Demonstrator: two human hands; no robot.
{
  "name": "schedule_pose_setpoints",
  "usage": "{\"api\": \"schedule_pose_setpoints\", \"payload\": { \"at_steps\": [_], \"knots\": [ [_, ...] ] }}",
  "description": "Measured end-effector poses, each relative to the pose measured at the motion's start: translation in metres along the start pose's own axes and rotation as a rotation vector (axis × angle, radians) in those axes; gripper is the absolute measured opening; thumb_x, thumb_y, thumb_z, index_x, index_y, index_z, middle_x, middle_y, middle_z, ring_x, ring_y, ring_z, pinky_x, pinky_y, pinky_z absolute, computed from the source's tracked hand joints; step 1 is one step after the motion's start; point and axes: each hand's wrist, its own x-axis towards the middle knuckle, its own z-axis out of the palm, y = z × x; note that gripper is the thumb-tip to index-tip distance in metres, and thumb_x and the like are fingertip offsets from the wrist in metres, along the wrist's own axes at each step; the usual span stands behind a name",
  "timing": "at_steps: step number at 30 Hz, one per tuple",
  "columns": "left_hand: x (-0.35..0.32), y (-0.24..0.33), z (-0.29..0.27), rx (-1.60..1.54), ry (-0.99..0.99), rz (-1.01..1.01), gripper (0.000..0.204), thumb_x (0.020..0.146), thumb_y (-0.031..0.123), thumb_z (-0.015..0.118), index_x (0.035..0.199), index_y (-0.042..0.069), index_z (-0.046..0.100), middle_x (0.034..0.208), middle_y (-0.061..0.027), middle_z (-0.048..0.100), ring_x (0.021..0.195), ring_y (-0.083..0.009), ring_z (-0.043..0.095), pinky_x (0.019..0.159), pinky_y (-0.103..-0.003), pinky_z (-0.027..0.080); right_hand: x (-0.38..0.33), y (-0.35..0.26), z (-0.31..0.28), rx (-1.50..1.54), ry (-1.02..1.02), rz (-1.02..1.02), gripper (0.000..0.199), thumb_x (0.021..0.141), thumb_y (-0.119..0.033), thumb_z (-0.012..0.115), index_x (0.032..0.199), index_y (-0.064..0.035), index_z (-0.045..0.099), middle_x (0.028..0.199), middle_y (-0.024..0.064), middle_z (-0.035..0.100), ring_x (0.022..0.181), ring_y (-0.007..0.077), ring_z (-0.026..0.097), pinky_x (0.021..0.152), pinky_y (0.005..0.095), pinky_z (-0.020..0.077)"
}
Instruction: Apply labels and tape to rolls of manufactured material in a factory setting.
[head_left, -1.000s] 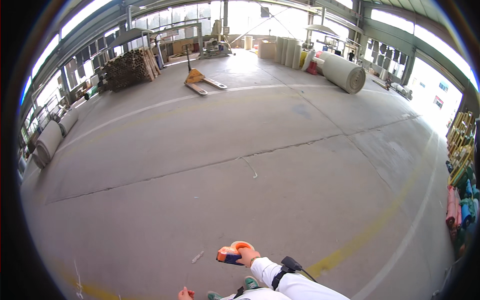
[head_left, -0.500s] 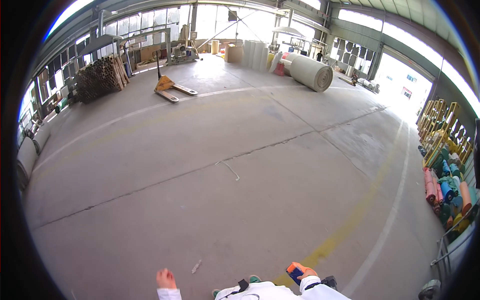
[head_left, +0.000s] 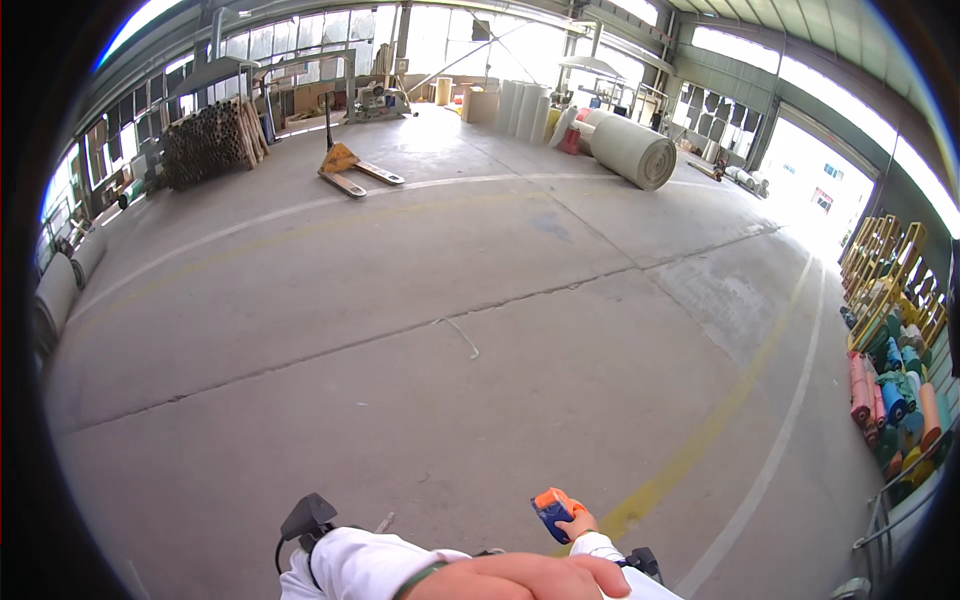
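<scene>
Clutching an orange-and-blue device (head_left: 553,508), right hand (head_left: 578,524) raised, left hand (head_left: 520,577) flat, fingers extended, empty.

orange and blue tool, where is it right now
In the head view the orange and blue tool sits low and right of centre, gripped in the right hand, above the concrete floor.

Our left hand (head_left: 520,577) lies low at the bottom edge of the view, close to the camera, fingers extended and pressed together, pointing toward our right. Its forearm, in a white sleeve (head_left: 365,562), crosses in from the lower left. Our right hand (head_left: 578,523) sits just beyond it, wrist cuffed in white, fingers curled tight around a small orange-and-blue handheld device (head_left: 552,508) held upright. The two hands are near each other, not touching.
</scene>
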Motion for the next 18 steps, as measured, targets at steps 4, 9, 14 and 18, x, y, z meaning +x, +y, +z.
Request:
{"api": "schedule_pose_setpoints", "payload": {
  "at_steps": [4,9,14,18],
  "knots": [
    [0.006,0.003,0.025,-0.177,0.053,-0.093,0.023,0.082,0.032,0.053,0.078,0.01,0.055,0.088,-0.0084,0.046,0.087,-0.0234,0.048,0.096,-0.046,0.022,0.007,0.024,0.025,0.067,0.028,-0.013,0.045,0.059,-0.033,0.072,0.091,-0.0041,0.062,0.09,0.0144,0.062,0.083,0.0264,0.06,0.075,0.0325,0.0456],
    [-0.012,-0.003,0.032,-0.121,0.03,-0.114,0.036,0.085,0.045,0.04,0.076,0.018,0.061,0.102,-0.0136,0.04,0.113,-0.0311,0.027,0.098,-0.052,0.002,-0.013,0.064,0.034,-0.019,-0.031,0.062,0.046,0.059,-0.028,0.074,0.097,-0.0047,0.06,0.093,0.0135,0.062,0.085,0.0253,0.06,0.078,0.031,0.0448],
    [-0.007,-0.009,0.04,-0.101,0.099,-0.029,0.032,0.085,0.044,0.042,0.074,0.022,0.063,0.106,-0.0109,0.038,0.115,-0.0314,0.025,0.099,-0.052,0.0,-0.021,0.107,0.039,0.015,-0.125,0.325,0.051,0.057,-0.03,0.075,0.101,-0.0099,0.059,0.097,0.0108,0.061,0.09,0.0238,0.058,0.081,0.0312,0.0435],
    [-0.01,-0.01,0.037,-0.068,0.08,-0.019,0.028,0.084,0.043,0.044,0.077,0.025,0.064,0.105,-0.0095,0.038,0.115,-0.0318,0.024,0.099,-0.052,-0.001,-0.018,0.121,0.045,0.104,-0.089,0.284,0.051,0.057,-0.029,0.075,0.101,-0.0094,0.059,0.096,0.0106,0.061,0.09,0.024,0.058,0.08,0.0313,0.0437]
  ]
}}
